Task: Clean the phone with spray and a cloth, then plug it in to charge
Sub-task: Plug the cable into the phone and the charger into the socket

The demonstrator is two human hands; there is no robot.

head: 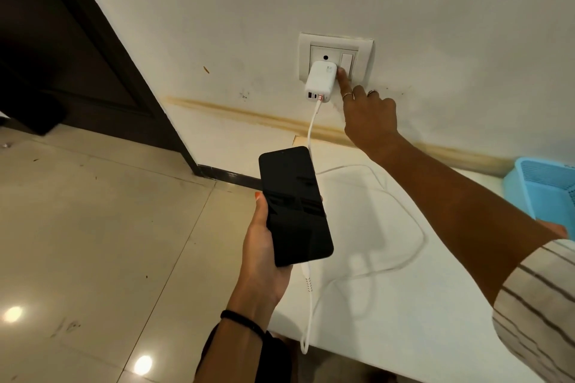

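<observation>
My left hand (pixel 264 246) holds a black phone (pixel 294 205), screen dark and facing up, over the edge of a white table (pixel 435 305). A white cable (pixel 311 298) is plugged into the phone's bottom end, loops across the table and runs up to a white charger (pixel 320 79) in the wall socket plate (pixel 334 54). My right hand (pixel 367 115) reaches to the wall with the index finger stretched out, its tip on the white switch (pixel 346 64) beside the charger; the other fingers are curled. No spray bottle or cloth is in view.
A light blue plastic basket (pixel 543 193) stands at the table's right, against the wall. A dark wooden door (pixel 77 56) is at the left, over glossy beige floor tiles (pixel 102 242). A brownish stain runs along the wall above the table.
</observation>
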